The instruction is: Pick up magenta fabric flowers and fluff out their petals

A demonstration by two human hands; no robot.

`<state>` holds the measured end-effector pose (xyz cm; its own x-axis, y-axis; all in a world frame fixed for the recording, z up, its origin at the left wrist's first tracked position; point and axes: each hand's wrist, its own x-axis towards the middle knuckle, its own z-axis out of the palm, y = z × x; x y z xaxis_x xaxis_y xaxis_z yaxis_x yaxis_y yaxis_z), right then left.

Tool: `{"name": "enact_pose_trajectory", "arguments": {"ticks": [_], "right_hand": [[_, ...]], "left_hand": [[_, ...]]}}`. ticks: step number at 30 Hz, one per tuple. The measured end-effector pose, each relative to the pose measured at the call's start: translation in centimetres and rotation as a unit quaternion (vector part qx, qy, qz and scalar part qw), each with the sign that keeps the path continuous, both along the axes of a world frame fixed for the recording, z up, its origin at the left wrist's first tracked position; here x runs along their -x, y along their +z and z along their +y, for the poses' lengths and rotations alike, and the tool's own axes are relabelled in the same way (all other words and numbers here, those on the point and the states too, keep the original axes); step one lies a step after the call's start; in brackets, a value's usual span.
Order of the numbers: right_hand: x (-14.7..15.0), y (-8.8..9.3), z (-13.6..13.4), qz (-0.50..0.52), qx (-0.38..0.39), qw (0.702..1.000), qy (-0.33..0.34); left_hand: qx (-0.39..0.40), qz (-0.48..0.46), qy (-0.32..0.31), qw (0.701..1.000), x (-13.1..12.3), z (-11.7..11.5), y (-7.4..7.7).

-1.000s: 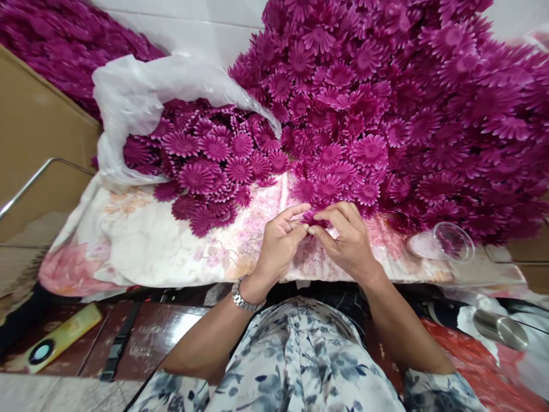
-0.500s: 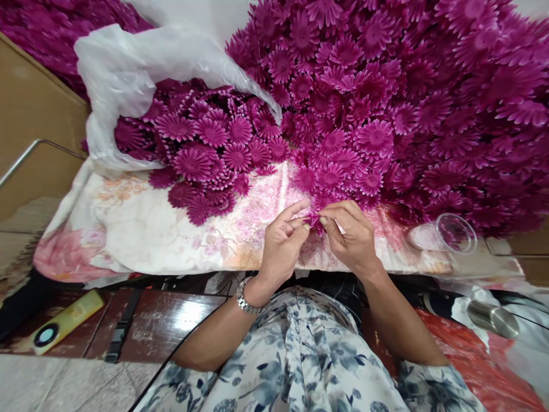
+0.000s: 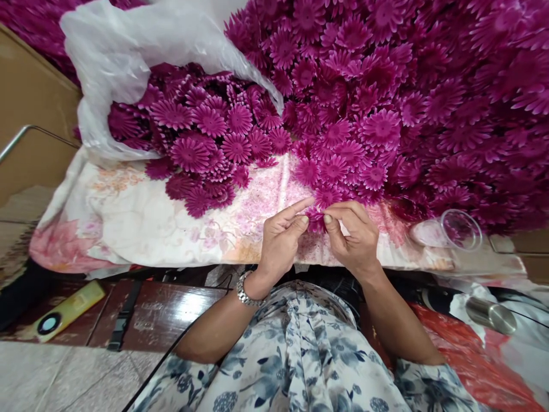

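Observation:
A small magenta artificial flower [image 3: 316,221] is held between my two hands, just above the near part of the cloth-covered table. My left hand [image 3: 279,236] is closed, its thumb pressed against the fingers at the flower's left edge, while the index finger points forward. On the other side, my right hand [image 3: 355,233] pinches the flower's right edge between thumb and index finger. Straight ahead of my fingertips lies a large heap of similar magenta flowers [image 3: 381,129]. My fingers partly hide the held flower.
Left of centre, more flowers [image 3: 210,123] spill from a white plastic bag [image 3: 103,63]. A clear plastic cup [image 3: 461,230] lies on its side at the right of the floral tablecloth [image 3: 128,212]. On the brown bench below are a yellow device [image 3: 71,312] and a black buckle strap [image 3: 123,317].
My left index finger has straightened forward. The held flower shows more of its petals between my hands. The whole view has shifted slightly.

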<state>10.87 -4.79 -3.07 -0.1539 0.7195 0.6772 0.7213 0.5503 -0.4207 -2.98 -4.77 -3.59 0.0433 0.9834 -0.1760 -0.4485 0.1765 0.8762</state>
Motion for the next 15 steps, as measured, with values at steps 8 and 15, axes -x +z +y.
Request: {"name": "enact_pose_trajectory", "arguments": {"ticks": [8, 15], "right_hand": [[-1.4, 0.2, 0.2, 0.119, 0.011, 0.991, -0.069], [-2.4, 0.3, 0.6, 0.254, 0.139, 0.956, -0.049]], "left_hand": [[-0.074, 0.090, 0.092, 0.989, 0.7, 0.2, -0.5], [-0.097, 0.214, 0.069, 0.970, 1.2, 0.6, 0.3]]}}
